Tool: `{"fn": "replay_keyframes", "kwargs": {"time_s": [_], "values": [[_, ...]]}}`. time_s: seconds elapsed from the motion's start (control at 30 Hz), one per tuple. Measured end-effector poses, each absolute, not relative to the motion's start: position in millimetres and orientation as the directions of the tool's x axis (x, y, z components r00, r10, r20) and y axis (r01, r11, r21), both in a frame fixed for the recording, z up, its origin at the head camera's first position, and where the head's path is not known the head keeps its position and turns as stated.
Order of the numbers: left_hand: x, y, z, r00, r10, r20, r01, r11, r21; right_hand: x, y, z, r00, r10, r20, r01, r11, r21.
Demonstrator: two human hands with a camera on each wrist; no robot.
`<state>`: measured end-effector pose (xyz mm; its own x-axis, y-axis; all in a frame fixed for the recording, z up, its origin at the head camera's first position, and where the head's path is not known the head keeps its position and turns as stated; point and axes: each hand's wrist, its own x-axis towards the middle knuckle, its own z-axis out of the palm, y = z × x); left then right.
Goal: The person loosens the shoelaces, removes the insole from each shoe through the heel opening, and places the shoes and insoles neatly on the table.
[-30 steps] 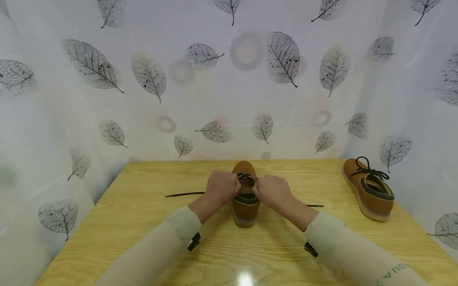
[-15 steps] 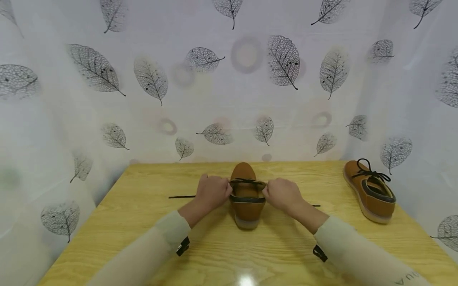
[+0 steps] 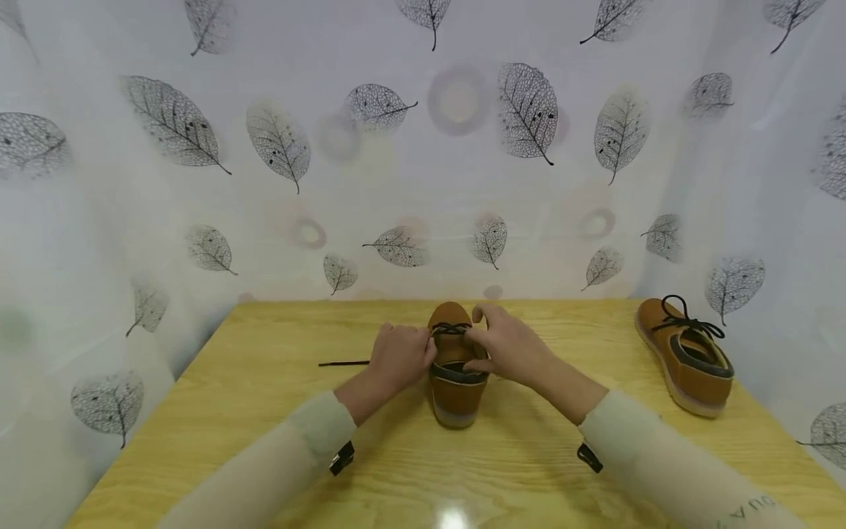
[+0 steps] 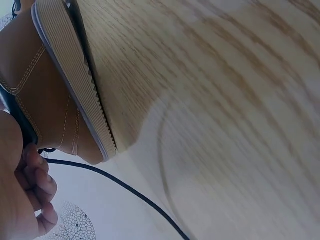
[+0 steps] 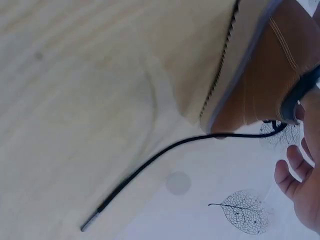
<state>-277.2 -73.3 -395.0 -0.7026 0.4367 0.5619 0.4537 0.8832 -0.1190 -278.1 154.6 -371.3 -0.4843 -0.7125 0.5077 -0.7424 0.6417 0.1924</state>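
Observation:
A brown lace-up shoe [image 3: 456, 397] stands on the table, toe pointing away, its dark-lined opening towards me. My left hand [image 3: 402, 358] grips the left edge of that opening with curled fingers; in the left wrist view its fingers [image 4: 42, 182] are bent beside the collar. On the other side, my right hand [image 3: 512, 349] has its fingers spread, with the thumb and a fingertip over the opening's right edge. The black shoelace [image 3: 452, 328] crosses over near the toe. One loose lace end [image 4: 125, 186] trails left, and another lace end [image 5: 150, 162] with a metal tip trails right.
The matching brown shoe [image 3: 687, 360], its lace tied in a bow, stands near the right edge of the wooden table [image 3: 264, 441]. Behind the table hangs a white curtain [image 3: 423, 184] printed with leaves.
Both hands first moved apart, spreading the shoe's opening. Since then my right hand has loosened its grip and spread its fingers, and the opening has narrowed. My left hand still grips its side.

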Motion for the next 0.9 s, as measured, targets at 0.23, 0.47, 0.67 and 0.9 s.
{"fn": "replay_keyframes", "kwargs": {"time_s": [0.23,0.47,0.67,0.9], "values": [[-275.2,-73.9,-390.8,-0.673,0.483,0.56,0.462,0.866,-0.192,-278.4,144.7,-358.6,-0.564,-0.763,0.315,-0.699,0.644,0.311],[-276.3,-75.3,-389.8,-0.667,0.516,0.537,0.451,0.854,-0.26,-278.5,136.3,-361.9,-0.525,-0.789,0.319,-0.652,0.614,0.445],[-275.1,-75.5,-390.1,-0.642,0.531,0.553,0.441,0.846,-0.3,-281.6,137.6,-368.2,-0.412,-0.8,0.436,-0.641,0.594,0.486],[-279.4,-72.5,-388.5,-0.57,0.626,0.532,0.551,0.771,-0.317,-285.5,140.7,-374.1,-0.374,-0.776,0.508,-0.609,0.619,0.497]]}}
